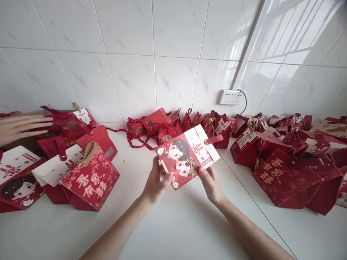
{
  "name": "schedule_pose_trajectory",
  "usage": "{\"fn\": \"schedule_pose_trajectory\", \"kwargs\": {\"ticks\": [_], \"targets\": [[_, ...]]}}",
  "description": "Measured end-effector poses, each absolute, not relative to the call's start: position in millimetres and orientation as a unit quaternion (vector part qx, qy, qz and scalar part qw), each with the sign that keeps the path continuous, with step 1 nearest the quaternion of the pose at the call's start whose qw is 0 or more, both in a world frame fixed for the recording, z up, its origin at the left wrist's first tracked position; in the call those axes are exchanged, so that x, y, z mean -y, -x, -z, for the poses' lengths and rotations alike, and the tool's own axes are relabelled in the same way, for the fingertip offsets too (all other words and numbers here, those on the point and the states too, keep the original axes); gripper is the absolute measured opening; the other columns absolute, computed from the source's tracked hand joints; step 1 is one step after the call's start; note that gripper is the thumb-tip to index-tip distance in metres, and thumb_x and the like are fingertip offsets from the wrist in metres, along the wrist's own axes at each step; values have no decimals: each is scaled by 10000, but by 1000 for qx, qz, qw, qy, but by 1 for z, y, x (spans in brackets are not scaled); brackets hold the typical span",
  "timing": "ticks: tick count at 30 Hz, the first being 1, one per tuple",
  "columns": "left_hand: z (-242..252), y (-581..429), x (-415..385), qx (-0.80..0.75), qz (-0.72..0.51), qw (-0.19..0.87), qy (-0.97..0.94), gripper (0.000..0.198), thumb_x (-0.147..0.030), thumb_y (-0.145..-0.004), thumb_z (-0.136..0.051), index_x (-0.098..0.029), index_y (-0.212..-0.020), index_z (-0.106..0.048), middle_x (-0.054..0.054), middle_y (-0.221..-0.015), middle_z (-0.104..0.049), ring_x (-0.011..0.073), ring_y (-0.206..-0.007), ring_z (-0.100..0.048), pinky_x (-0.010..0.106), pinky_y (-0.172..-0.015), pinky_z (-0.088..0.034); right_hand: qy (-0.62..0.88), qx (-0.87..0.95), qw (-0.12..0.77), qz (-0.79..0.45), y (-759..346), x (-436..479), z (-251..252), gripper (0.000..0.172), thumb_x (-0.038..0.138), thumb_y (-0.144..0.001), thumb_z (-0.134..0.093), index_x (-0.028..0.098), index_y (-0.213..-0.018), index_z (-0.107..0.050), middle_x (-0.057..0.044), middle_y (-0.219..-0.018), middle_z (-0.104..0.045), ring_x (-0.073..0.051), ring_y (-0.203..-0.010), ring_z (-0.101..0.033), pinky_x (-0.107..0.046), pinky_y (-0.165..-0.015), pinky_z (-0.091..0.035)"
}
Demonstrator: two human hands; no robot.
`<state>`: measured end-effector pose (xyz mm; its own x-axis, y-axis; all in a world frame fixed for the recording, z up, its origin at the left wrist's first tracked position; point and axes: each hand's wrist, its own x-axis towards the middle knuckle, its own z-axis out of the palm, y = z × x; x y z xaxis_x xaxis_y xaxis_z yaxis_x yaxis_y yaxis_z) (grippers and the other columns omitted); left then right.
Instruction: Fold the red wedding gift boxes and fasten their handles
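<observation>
Both my hands hold a red and cream gift box (187, 157) printed with two cartoon figures and lettering, tilted above the white table. My left hand (157, 182) is closed on its lower left corner, the thumb over the printed face. At its lower right edge, my right hand (211, 182) grips with the thumb in front. A dark red ribbon loop (214, 139) sticks out from the cream flap. The back of the box and the fingertips behind it are hidden.
Another person's hand (24, 126) reaches in from the left over several red gift boxes (90, 177). Small red boxes (170, 124) line the tiled wall, and more boxes (287, 177) crowd the right. A power strip (230, 97) is on the wall.
</observation>
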<state>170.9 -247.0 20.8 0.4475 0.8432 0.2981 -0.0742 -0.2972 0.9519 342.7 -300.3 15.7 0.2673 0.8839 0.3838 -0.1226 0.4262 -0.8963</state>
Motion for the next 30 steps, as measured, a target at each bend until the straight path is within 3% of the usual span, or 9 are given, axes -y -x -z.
{"fn": "schedule_pose_trajectory", "kwargs": {"ticks": [2,5,12,18,22,24,26,30], "targets": [[-23,-172,245,-303,-421,563,-643,644,-734,-749,-474,-209,-1116,-399,-12,-742,-600,93,-442,-464,210,-373,-331,419,511,674,-331,-341,301,-17,408,593,-750,-658,197,-746,-562,-22,-688,-585,-136,-569,-514,-286,-526,-479],[-25,-175,242,-338,-397,588,-619,616,-788,-754,-367,-190,-884,-437,-60,-591,-495,51,-351,-328,221,-384,-303,448,524,654,-310,-338,301,-18,456,629,-762,-617,203,-659,-495,16,-550,-490,-119,-490,-462,-281,-472,-444],[-33,-177,246,-342,-374,616,-604,599,-806,-730,-361,-208,-725,-385,-54,-567,-471,60,-363,-348,227,-393,-319,453,533,649,-300,-337,301,-18,485,657,-770,-583,214,-622,-455,35,-487,-431,-110,-454,-420,-270,-428,-407],[-23,-174,245,-330,-399,575,-634,561,-755,-790,-345,-211,-898,-437,-60,-570,-476,81,-377,-348,226,-380,-314,443,548,647,-292,-337,303,-18,447,632,-802,-567,208,-684,-489,12,-556,-474,-125,-507,-457,-287,-463,-447],[-17,-170,246,-321,-398,525,-680,532,-652,-799,-481,-237,-1126,-419,-24,-694,-582,133,-509,-496,229,-425,-399,422,527,674,-299,-339,304,-18,414,625,-816,-558,212,-807,-537,-27,-710,-571,-133,-549,-488,-295,-489,-468],[-17,-170,248,-321,-385,496,-710,468,-577,-774,-566,-227,-1072,-480,1,-749,-624,145,-549,-529,253,-486,-440,421,501,695,-298,-341,304,-19,409,628,-817,-556,227,-891,-549,-51,-835,-611,-154,-618,-538,-302,-532,-483],[-19,-170,250,-320,-364,468,-739,327,-501,-747,-624,-216,-897,-565,17,-718,-638,166,-570,-549,280,-554,-457,423,484,710,-287,-342,304,-20,413,629,-820,-552,241,-965,-558,-74,-948,-628,-201,-764,-593,-320,-612,-505],[-21,-171,253,-313,-359,483,-735,192,-406,-688,-699,-237,-676,-609,23,-594,-608,255,-708,-610,335,-703,-491,410,480,724,-277,-344,304,-21,445,614,-832,-548,263,-1106,-553,-100,-1127,-608,-269,-1033,-580,-373,-772,-520]]}}
